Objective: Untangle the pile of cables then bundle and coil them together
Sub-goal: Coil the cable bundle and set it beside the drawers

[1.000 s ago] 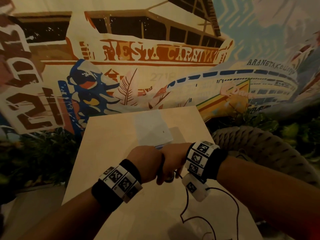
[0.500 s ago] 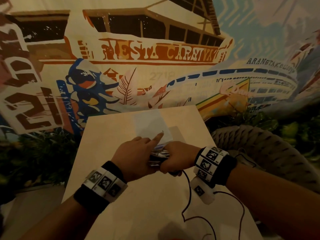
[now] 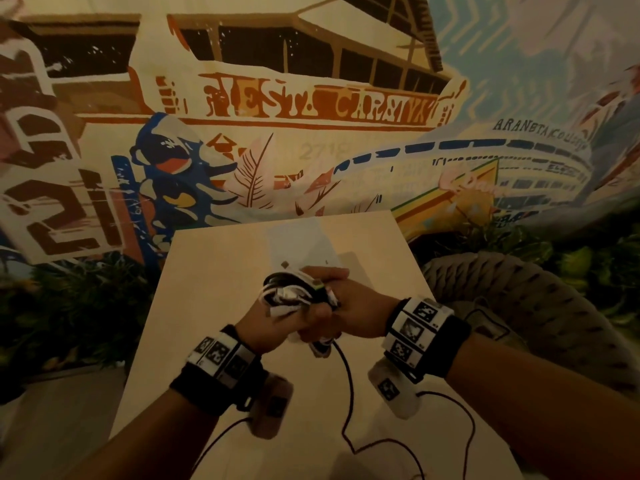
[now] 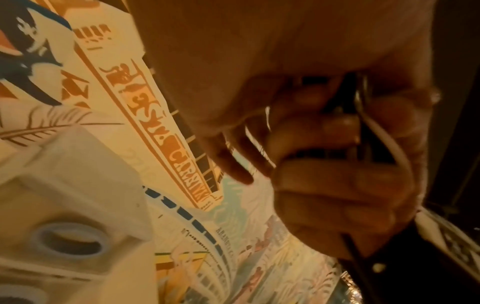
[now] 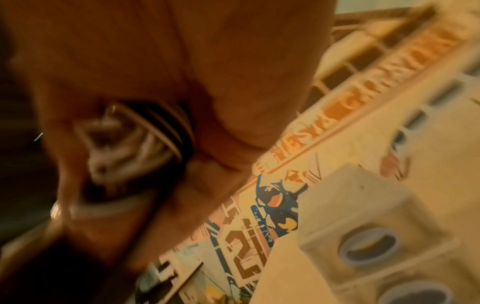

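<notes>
Where the two hands meet above the middle of the worktop (image 3: pixel 214 306), one cable bundle (image 3: pixel 294 295) is held between them, clear of the surface.

Item 1, cable bundle: black and white cables wound into a tight coil, loops overlapping; a small plug end with a green mark (image 3: pixel 318 285) sits at its upper right edge.

Item 2, left hand (image 3: pixel 266 327): under and left of the bundle, fingers (image 4: pixel 335 181) curled round the strands, white cable running across them in the left wrist view.

Item 3, right hand (image 3: pixel 353 315): against the bundle's right side, touching the left hand; fingers wrapped over the coil. The right wrist view is blurred, but several parallel black and white strands (image 5: pixel 166 125) appear to pass inside the grip.

Item 4, loose black cable (image 3: pixel 349 393): hangs from beneath the joined hands and trails in curves across the near part of the worktop.

Item 5, surroundings: pale wooden worktop; white sheet (image 3: pixel 298 242) lying beyond the hands; painted mural (image 3: pixel 311 109) behind; woven chair (image 3: pixel 519 292) at right.
</notes>
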Tool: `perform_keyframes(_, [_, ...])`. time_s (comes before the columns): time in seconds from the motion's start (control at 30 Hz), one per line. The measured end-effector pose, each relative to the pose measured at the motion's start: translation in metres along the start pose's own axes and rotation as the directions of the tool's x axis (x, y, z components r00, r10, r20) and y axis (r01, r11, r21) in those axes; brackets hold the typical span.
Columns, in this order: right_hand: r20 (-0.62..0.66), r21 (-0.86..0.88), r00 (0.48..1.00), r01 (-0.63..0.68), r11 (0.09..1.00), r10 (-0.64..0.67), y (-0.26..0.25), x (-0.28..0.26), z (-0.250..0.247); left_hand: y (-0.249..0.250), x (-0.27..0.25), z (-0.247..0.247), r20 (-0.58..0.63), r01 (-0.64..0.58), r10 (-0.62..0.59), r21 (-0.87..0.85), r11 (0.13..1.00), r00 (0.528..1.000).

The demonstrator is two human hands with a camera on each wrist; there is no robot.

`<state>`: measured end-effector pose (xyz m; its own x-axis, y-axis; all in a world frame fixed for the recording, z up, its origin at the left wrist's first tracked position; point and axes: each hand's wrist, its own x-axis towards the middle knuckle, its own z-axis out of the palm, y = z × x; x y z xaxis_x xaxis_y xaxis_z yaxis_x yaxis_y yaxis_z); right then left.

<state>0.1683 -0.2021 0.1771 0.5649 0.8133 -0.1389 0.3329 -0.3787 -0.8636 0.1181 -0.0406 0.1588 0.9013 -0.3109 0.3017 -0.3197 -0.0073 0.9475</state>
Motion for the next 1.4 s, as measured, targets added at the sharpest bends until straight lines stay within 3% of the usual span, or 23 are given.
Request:
perform_keyframes(0.1, [-0.041,0.145,0.997,0.069,0.987,-0.064,0.001,-0.001,0.002,0.003,0.005,0.001,-0.067,-0.093,0.094,0.011,0.996,0.993])
perform_keyframes(0.2, [0.091,0.284,0.996,-0.023,0.959,-0.003,0.005,-0.004,0.000,0.008,0.006,-0.003,-0.002,-0.128,0.129,0.110,0.986,0.992])
perform_keyframes(0.27, [0.159,0.247,0.986,-0.085,0.965,0.046,0.005,-0.005,0.000,0.006,0.005,-0.007,-0.033,-0.114,0.124,0.216,0.970,0.992])
perform_keyframes(0.37, [0.164,0.127,0.982,-0.111,0.986,0.090,0.019,-0.011,0.000,0.005,0.004,-0.017,-0.109,-0.071,0.106,0.286,0.956,0.988])
perform_keyframes(0.47, [0.177,0.245,0.953,-0.284,0.927,0.246,0.036,-0.016,-0.002,0.007,0.000,-0.029,-0.116,0.001,0.044,0.361,0.933,0.992])
perform_keyframes(0.53, [0.192,0.350,0.927,-0.370,0.860,0.321,0.038,-0.017,-0.002,0.009,0.001,-0.028,-0.052,0.073,-0.053,0.526,0.847,0.997])
perform_keyframes(0.63, [0.194,0.388,0.894,-0.447,0.806,0.403,0.034,-0.013,0.001,0.010,0.009,-0.012,0.106,0.056,-0.253,0.827,0.559,0.962])
perform_keyframes(0.73, [0.116,0.506,0.849,-0.497,0.705,0.515,0.037,-0.010,0.000,0.008,0.013,-0.002,0.169,-0.039,-0.360,0.939,0.341,0.918])
perform_keyframes(0.8, [0.111,0.600,0.819,-0.507,0.619,0.563,0.038,-0.011,-0.004,0.006,0.014,0.001,0.152,-0.039,-0.407,0.961,0.274,0.901])
perform_keyframes(0.9, [0.168,0.474,0.824,-0.549,0.688,0.542,0.040,-0.010,-0.006,0.000,0.013,0.004,0.121,-0.033,-0.496,0.983,0.183,0.860])
perform_keyframes(1.0, [0.309,0.322,0.851,-0.514,0.795,0.425,0.035,-0.008,-0.007,-0.006,0.011,0.010,0.102,-0.045,-0.528,0.992,0.120,0.843])
perform_keyframes(1.17, [0.365,0.317,0.858,-0.479,0.818,0.361,0.032,-0.008,-0.018,-0.009,0.017,0.014,0.059,-0.050,-0.547,0.998,0.031,0.835])
perform_keyframes(1.3, [0.261,0.019,0.871,-0.435,0.900,0.416,0.023,0.002,-0.018,-0.014,0.026,0.016,0.061,-0.066,-0.555,0.998,0.012,0.829])
perform_keyframes(1.4, [0.165,-0.215,0.869,-0.430,0.877,0.466,0.017,0.013,-0.007,-0.021,0.030,0.018,0.084,-0.090,-0.563,0.996,0.017,0.822])
